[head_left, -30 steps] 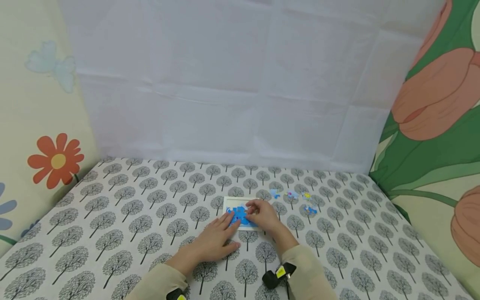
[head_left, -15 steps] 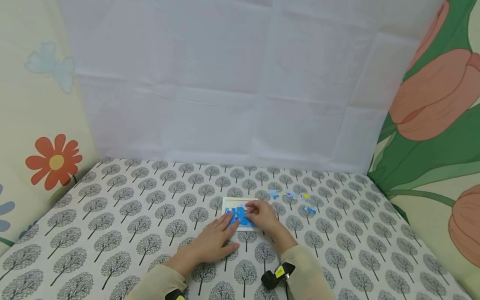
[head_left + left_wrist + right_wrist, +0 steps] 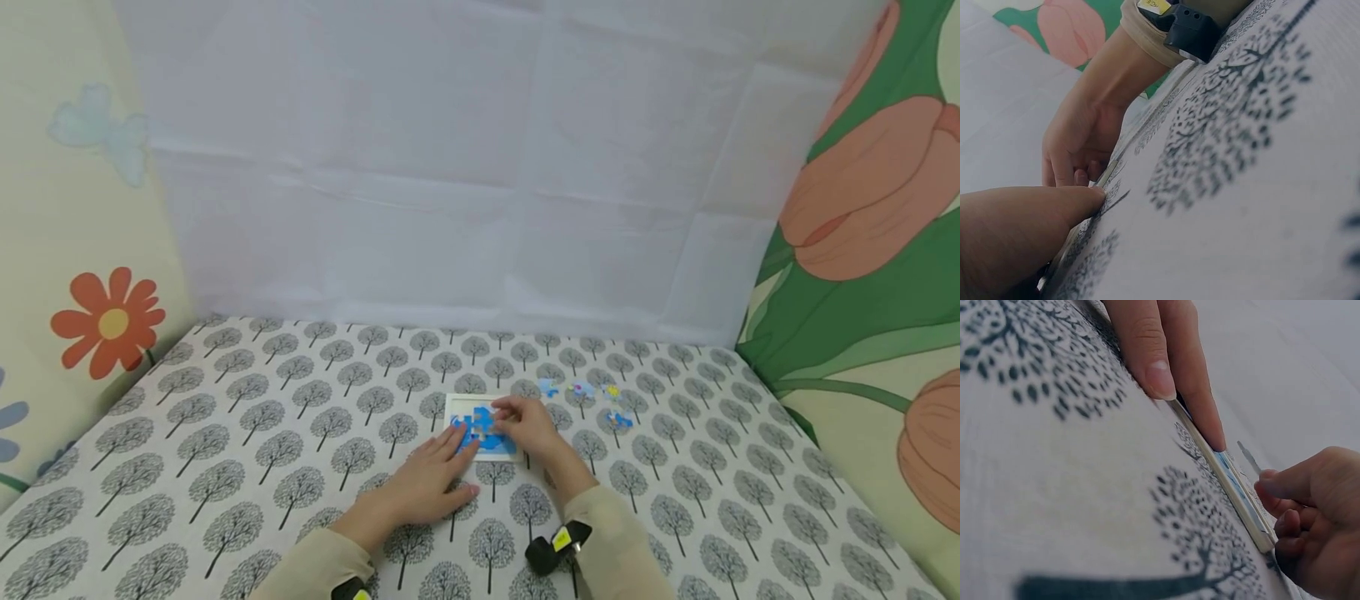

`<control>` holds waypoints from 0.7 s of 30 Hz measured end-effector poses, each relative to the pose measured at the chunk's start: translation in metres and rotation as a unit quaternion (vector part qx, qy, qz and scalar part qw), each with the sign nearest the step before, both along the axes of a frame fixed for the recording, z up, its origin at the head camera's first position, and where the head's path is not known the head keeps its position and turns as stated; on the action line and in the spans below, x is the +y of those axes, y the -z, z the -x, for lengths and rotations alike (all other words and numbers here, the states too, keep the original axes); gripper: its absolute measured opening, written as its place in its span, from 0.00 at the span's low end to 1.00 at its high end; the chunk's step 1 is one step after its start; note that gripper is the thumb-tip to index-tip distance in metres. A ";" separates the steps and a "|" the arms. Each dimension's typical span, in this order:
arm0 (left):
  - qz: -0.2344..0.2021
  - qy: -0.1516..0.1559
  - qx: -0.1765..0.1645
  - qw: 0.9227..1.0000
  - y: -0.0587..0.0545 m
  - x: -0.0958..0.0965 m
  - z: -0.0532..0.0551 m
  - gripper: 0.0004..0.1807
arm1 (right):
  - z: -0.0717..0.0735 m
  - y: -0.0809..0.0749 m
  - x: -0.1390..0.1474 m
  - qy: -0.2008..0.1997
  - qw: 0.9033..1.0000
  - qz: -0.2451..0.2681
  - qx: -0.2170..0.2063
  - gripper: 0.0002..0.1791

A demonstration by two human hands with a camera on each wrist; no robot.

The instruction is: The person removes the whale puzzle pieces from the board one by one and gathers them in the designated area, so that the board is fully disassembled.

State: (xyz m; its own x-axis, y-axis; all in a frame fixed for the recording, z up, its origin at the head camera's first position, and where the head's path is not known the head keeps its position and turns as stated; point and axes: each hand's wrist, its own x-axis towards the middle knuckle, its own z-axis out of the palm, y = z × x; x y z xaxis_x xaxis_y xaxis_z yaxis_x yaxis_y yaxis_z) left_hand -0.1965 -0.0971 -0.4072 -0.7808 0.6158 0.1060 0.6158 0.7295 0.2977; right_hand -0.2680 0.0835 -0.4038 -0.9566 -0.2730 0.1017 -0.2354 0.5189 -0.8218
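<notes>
A white puzzle tray [image 3: 453, 408] lies flat on the cloth, its near part filled with blue jigsaw pieces [image 3: 491, 447]. My left hand [image 3: 420, 487] rests with extended fingers on the tray's left side, fingertips over the blue pieces. Thumb and forefinger of my right hand [image 3: 531, 429] pinch a blue jigsaw piece [image 3: 483, 419] above the tray. In the right wrist view that piece [image 3: 1247, 456] stands tilted, apart from the tray [image 3: 1244, 503]. The left wrist view shows the right hand [image 3: 1082, 140] beyond the left thumb [image 3: 1072, 203]; the piece is hidden there.
To the right behind the tray lie several loose jigsaw pieces: a light-blue one [image 3: 549, 387], one with pink [image 3: 581, 389], one with yellow [image 3: 612, 391], and a blue one [image 3: 619, 420] nearer. A white cloth backdrop [image 3: 450, 208] rises behind the table.
The pinched jigsaw piece has shifted slightly away from the near blue pieces, and gaps around it now show. My left hand stays in place, and the loose pieces have not moved.
</notes>
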 end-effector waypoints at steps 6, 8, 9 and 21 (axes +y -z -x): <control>-0.001 -0.001 0.000 1.000 -0.002 0.000 -0.001 0.33 | 0.003 -0.004 0.003 -0.015 1.000 0.004 -0.009 0.13; -0.002 -0.001 -0.001 1.000 -0.002 0.001 -0.001 0.33 | 0.004 -0.007 0.004 -0.020 1.000 0.004 -0.011 0.13; -0.002 -0.002 -0.001 1.000 -0.002 0.001 -0.001 0.33 | 0.003 -0.009 0.005 -0.021 1.000 0.007 -0.014 0.14; 0.002 -0.003 0.009 1.000 0.001 0.000 0.001 0.34 | 0.007 -0.018 0.026 -0.022 0.999 0.038 -0.019 0.15</control>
State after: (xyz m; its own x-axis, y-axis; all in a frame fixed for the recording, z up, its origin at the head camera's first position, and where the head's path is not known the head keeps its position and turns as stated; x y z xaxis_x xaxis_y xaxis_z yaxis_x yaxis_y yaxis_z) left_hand -0.1973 -0.0974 -0.4085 -0.7830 0.6107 0.1178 0.6159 0.7347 0.2846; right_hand -0.2746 0.1095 -0.3857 -0.9476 -0.3071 0.0879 -0.2246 0.4450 -0.8669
